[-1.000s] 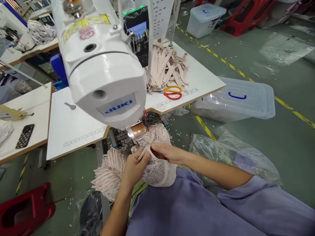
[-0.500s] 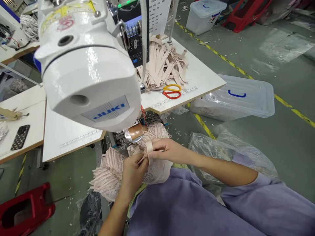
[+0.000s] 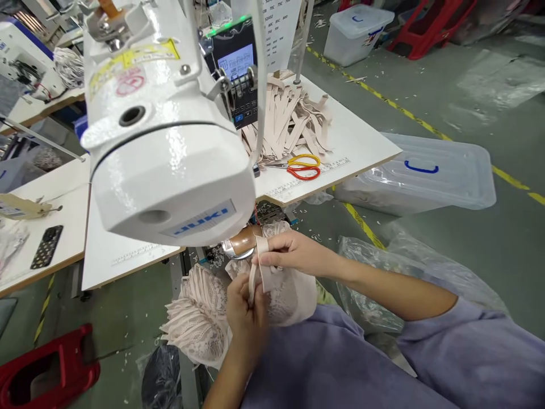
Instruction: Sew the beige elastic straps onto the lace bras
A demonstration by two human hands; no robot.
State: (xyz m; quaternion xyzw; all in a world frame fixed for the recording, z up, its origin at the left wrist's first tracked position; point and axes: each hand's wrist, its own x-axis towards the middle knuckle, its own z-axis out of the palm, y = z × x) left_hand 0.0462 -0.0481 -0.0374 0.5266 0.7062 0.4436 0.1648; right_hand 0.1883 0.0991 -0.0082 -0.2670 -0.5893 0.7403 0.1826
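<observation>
In front of the sewing machine, my right hand pinches a flat beige strap between thumb and fingers. Just below and to the left, my left hand is closed on a narrow folded part of the strap; its fingertips are partly hidden and slightly blurred. Beige lace fabric, apparently a bra, lies under both hands against my lap. More gathered lace pieces are bunched left of my left hand. The machine's rounded brown and metal sewing arm is just above the strap.
A heap of beige straps and scissors with yellow and red handles lie on the white table. A lidded plastic box and clear plastic bags are on the floor at right. A red stool stands lower left.
My left hand has moved down and slightly right, and the strap now hangs more openly between the hands. The whole view has shifted a little.
</observation>
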